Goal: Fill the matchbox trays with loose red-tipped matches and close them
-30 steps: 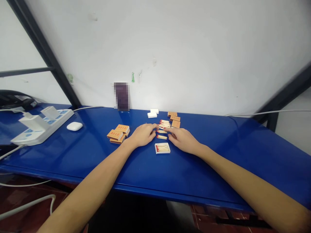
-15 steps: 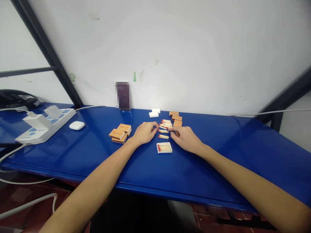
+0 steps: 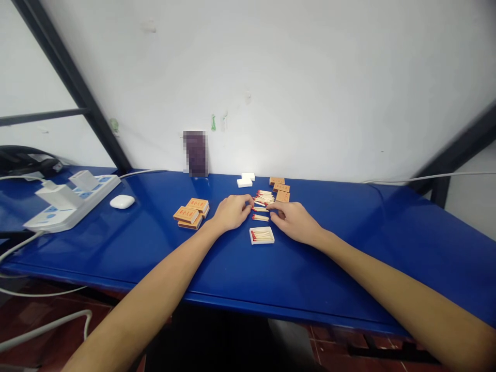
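Observation:
My left hand rests on the table with curled fingers, its thumb and fingertips closed at the red heads of a small row of matches. From the other side, the fingertips of my right hand pinch at the plain ends of that same row. Just beyond lies a loose pile of matches. Closer to me is a separate small bundle of matches, and below it a white matchbox tray part filled with matches, heads to the left.
Several orange matchboxes are stacked on the left, and orange sleeves lie behind my right hand. Two white trays sit near the wall. A power strip and a white earbud case occupy the far left.
My right fingertips have shifted very slightly left along the row of matches. My left hand stays in place, and the view has moved only a little.

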{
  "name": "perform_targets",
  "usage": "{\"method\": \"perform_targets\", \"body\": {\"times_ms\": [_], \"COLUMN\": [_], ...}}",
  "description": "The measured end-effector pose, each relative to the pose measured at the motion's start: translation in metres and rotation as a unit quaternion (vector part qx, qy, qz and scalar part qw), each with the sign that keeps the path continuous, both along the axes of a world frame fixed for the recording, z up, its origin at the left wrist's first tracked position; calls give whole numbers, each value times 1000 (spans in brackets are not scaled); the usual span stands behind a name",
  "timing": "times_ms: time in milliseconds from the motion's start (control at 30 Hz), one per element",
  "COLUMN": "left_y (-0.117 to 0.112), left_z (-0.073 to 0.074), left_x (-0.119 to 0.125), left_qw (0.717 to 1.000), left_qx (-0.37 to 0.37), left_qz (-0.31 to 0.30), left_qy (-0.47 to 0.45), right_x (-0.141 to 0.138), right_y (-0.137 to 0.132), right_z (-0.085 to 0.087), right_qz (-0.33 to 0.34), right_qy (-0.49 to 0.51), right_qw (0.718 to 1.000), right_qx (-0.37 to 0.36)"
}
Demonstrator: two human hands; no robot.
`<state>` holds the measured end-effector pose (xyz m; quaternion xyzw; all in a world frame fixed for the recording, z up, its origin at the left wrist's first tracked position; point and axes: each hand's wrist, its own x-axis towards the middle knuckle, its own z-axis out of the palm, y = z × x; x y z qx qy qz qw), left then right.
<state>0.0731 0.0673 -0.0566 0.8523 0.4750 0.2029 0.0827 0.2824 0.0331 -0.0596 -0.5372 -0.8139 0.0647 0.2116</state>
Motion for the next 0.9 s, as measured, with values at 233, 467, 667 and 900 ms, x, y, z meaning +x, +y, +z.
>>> {"method": "perform_targets", "body": {"times_ms": [233, 467, 667, 900], "left_y": [-4, -5, -5, -3], "left_z": [3, 3, 3, 1], "left_x": [-1, -3, -3, -3], "left_qw": [1000, 1000, 999, 1000], "left_qx": [1, 10, 16, 9], "left_qz": [-8, -18, -21, -15], "left_qy": [11, 21, 30, 18], "right_x": [-1, -2, -1, 0], "right_y": [-2, -5, -6, -4], "right_z": [1, 3, 4, 1], "right_qz": [1, 12, 31, 38], "right_qy": [-5, -22, -38, -40], "right_qw": [1000, 1000, 999, 998], "right_qx": [-3, -8, -3, -6]}}
